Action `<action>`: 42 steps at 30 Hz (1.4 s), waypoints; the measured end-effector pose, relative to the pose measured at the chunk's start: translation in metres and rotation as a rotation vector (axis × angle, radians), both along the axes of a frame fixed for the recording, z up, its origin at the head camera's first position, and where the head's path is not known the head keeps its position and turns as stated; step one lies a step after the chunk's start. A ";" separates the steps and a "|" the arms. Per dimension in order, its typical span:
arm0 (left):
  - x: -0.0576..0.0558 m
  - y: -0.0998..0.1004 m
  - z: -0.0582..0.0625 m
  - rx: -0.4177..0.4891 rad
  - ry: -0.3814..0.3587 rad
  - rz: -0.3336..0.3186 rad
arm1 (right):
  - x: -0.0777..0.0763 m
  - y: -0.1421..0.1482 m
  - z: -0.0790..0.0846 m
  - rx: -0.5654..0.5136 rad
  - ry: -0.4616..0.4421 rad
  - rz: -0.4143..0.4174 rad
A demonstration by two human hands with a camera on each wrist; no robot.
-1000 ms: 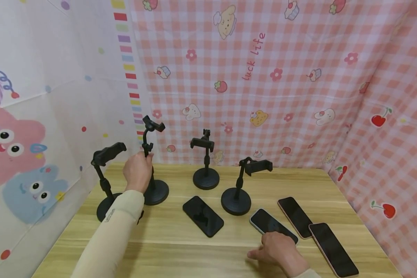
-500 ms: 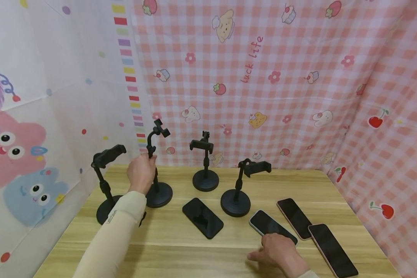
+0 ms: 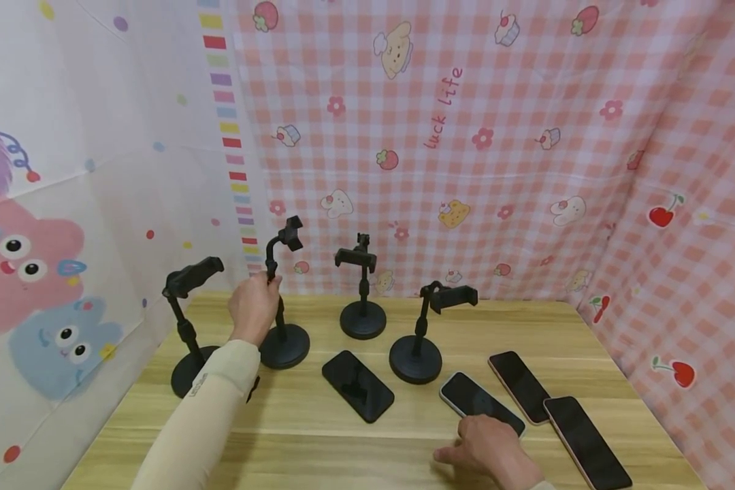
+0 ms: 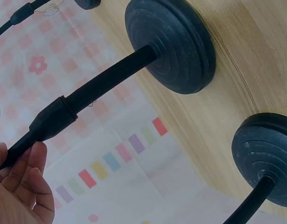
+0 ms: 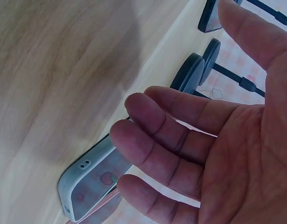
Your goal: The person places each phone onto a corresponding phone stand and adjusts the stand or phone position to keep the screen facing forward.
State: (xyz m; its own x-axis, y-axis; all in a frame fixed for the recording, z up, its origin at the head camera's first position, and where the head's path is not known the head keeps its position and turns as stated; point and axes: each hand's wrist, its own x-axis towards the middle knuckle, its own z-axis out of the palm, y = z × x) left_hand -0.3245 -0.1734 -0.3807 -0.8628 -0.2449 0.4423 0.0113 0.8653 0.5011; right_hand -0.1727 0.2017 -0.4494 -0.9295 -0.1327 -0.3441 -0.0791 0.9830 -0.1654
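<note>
My left hand [image 3: 255,309] pinches the upper pole of a black phone stand [image 3: 286,347] at the left of the table in the head view. In the left wrist view, thumb and fingers [image 4: 36,161] close on the thin pole above its collar. The stand is upright, its small clamp [image 3: 291,233] pointing right. My right hand [image 3: 493,449] hovers at or just above the near edge of a phone in a pale case [image 3: 484,401]. Its fingers are loosely bent and hold nothing, as the right wrist view shows; the hand hides part of that phone.
Other black stands are on the wooden table [image 3: 318,456]: one at far left [image 3: 186,333], one at back [image 3: 364,320], one right of centre [image 3: 415,359]. A black phone [image 3: 358,386] lies mid-table. Two phones, one behind [image 3: 519,386] and one nearer [image 3: 588,442], lie at right. Patterned cloth [image 3: 441,170] surrounds the table.
The left hand has shifted the stand slightly to the right and turned it, so its clamp now faces another way. The right hand stays almost where it was.
</note>
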 end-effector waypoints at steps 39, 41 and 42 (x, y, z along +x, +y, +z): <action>0.003 -0.002 -0.005 0.241 -0.027 -0.129 | 0.000 -0.006 0.002 -0.012 0.004 0.017; 0.004 0.001 -0.004 0.252 0.005 -0.096 | 0.001 -0.006 0.002 -0.012 0.012 0.018; 0.005 0.002 -0.004 0.257 0.019 -0.080 | 0.001 -0.007 0.002 -0.013 0.014 0.018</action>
State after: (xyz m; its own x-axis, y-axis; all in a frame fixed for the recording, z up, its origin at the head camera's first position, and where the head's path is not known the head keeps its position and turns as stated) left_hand -0.3197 -0.1712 -0.3846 -0.8760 -0.2825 0.3908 0.0862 0.7056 0.7033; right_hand -0.1717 0.1952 -0.4472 -0.9317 -0.1538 -0.3290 -0.0992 0.9792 -0.1768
